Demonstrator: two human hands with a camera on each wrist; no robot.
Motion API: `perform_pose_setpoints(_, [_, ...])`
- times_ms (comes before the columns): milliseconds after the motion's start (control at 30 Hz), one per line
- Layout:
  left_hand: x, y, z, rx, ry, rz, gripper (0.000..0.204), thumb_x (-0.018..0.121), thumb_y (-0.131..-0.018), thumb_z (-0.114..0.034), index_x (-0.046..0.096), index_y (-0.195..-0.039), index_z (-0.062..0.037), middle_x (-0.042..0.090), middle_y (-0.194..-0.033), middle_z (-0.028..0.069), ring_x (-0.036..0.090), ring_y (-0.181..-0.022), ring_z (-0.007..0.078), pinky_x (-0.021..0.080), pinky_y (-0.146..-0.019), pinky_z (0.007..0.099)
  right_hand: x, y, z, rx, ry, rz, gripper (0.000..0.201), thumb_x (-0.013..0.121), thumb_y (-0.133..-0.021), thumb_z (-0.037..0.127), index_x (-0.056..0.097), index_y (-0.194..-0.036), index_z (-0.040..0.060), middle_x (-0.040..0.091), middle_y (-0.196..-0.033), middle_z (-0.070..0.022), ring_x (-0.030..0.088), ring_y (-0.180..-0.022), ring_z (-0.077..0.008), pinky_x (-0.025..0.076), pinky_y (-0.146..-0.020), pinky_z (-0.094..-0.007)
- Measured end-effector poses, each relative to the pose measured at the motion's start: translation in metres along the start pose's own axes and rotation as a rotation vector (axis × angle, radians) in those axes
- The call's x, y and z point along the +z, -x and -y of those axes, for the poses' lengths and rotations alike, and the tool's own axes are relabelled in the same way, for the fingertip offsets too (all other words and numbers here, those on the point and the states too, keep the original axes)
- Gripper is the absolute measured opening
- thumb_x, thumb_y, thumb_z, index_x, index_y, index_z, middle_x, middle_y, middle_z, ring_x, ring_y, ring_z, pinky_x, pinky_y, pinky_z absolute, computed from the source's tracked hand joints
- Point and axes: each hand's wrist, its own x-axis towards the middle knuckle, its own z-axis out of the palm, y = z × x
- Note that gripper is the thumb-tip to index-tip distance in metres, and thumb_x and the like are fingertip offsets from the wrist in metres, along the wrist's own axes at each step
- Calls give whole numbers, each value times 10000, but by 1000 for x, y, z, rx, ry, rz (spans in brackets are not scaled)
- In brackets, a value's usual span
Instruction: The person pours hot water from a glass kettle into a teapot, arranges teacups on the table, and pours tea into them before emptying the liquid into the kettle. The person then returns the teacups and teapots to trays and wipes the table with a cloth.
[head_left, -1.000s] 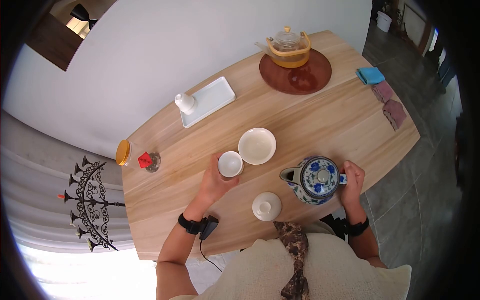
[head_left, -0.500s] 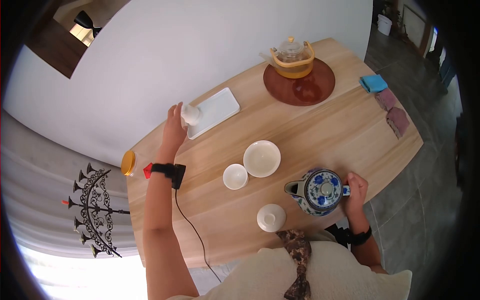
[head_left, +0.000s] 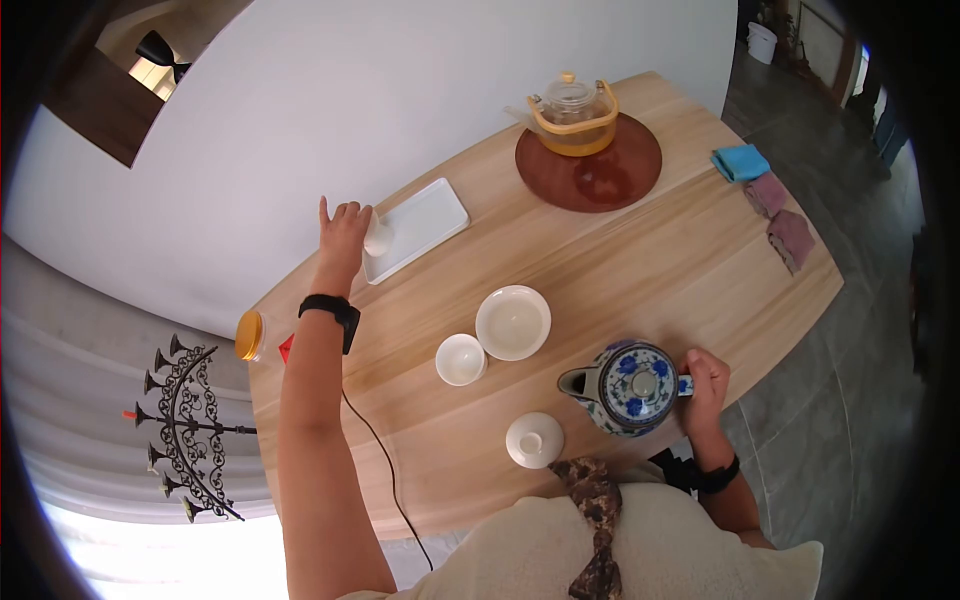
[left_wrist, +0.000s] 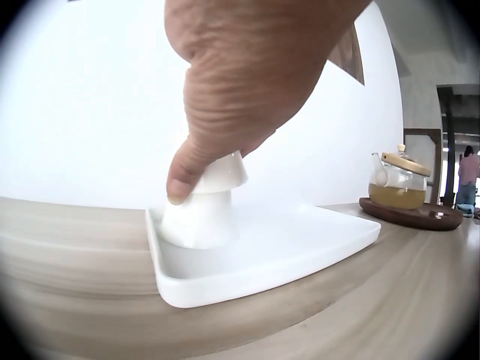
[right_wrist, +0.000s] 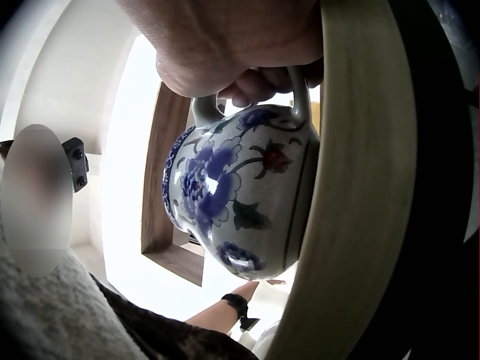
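At the far left of the table, my left hand [head_left: 345, 240] reaches to a white tray [head_left: 430, 225]. Its thumb and fingers pinch the upper part of a stack of small upside-down white cups [left_wrist: 199, 217] at the tray's left end, partly covered by the hand. My right hand [head_left: 707, 385] grips the handle of a blue flowered teapot [right_wrist: 225, 187], which stands upright with its spout to the left. Between the hands are a white cup [head_left: 461, 360], a wider white bowl [head_left: 513, 322] beside it, and a white lid [head_left: 535, 440] with its round knob up.
A glass teapot [head_left: 575, 130] with amber liquid stands on a round red-brown board [head_left: 635, 170] at the back. Folded blue [head_left: 740, 163] and mauve cloths [head_left: 790, 240] lie at the right edge. A yellow-lidded jar [head_left: 250, 336] stands left; a cable [head_left: 385, 455] crosses the front.
My left hand has left the white cup beside the bowl, gone up and left to the tray, and taken hold of the stacked cups. My right hand stays on the flowered teapot.
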Motion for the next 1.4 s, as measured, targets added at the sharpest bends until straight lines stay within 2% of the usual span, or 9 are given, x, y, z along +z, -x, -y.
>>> perform_pose_setpoints(67, [-10,10,2,-41,81,-90,532,738,-664,-71,548,-1156,-142,571,-1112,14,499,-1142,188,218,-1098,528,-1,0,0,-16,12,1,358,486,-913,173,456,-599,5,432,-572,9,368,-553,-61,289,-513,-257])
perform_pose_setpoints(133, [-27,26,-1,-231,259,-258,595,794,-620,-111,527,-1152,-111,567,-1121,49,538,-1084,246,320,-1048,507,-2,-1,-1,-14,17,2,357,486,-914,172,453,-599,5,426,-572,11,364,-554,-60,285,-513,-258])
perform_pose_setpoints(233, [-37,63,-4,-353,525,-341,596,802,-650,-120,491,-1154,-54,574,-1105,80,586,-1010,251,451,-938,419,-1,-1,-1,-28,11,2,358,486,-915,171,449,-601,4,420,-572,11,359,-555,-60,280,-514,-258])
perform_pose_setpoints(267, [-31,79,-6,-357,521,-340,596,802,-650,-120,491,-1154,-54,574,-1105,80,586,-1010,251,451,-938,419,0,-1,-1,-43,3,10,358,485,-917,170,448,-602,3,418,-572,11,358,-555,-61,279,-514,-258])
perform_pose_setpoints(333, [-13,115,-15,-516,1101,-252,573,790,-676,-138,466,-1128,1,592,-1019,129,601,-957,224,474,-871,361,-1,-2,-2,-39,2,3,359,482,-918,166,444,-601,3,415,-572,11,356,-555,-61,279,-516,-257])
perform_pose_setpoints(400, [-45,149,-43,-626,1482,-47,535,752,-708,-89,443,-1135,5,579,-1049,111,592,-948,161,499,-805,293,-1,-2,-5,-34,3,2,360,479,-920,162,439,-600,3,412,-572,11,355,-555,-62,278,-518,-256])
perform_pose_setpoints(500, [-55,190,-72,-562,1749,98,537,720,-720,-32,421,-1165,-9,563,-1086,74,570,-1001,145,490,-853,288,-1,-3,-6,-39,5,4,359,477,-921,159,429,-599,6,408,-575,10,353,-557,-63,279,-521,-256])
perform_pose_setpoints(767, [-70,227,-101,-528,1781,196,608,750,-686,-18,405,-1186,-26,537,-1138,83,534,-1091,153,421,-978,298,1,-3,-6,-55,40,-29,362,467,-928,185,419,-608,23,402,-589,17,359,-576,-58,282,-533,-253])
perform_pose_setpoints(1400, [-59,226,-119,-476,1847,174,635,729,-725,-15,348,-1232,-30,482,-1167,82,478,-1130,152,360,-1014,291,0,-4,-7,-52,12,-30,356,465,-928,191,419,-613,30,405,-597,19,357,-581,-57,284,-536,-249])
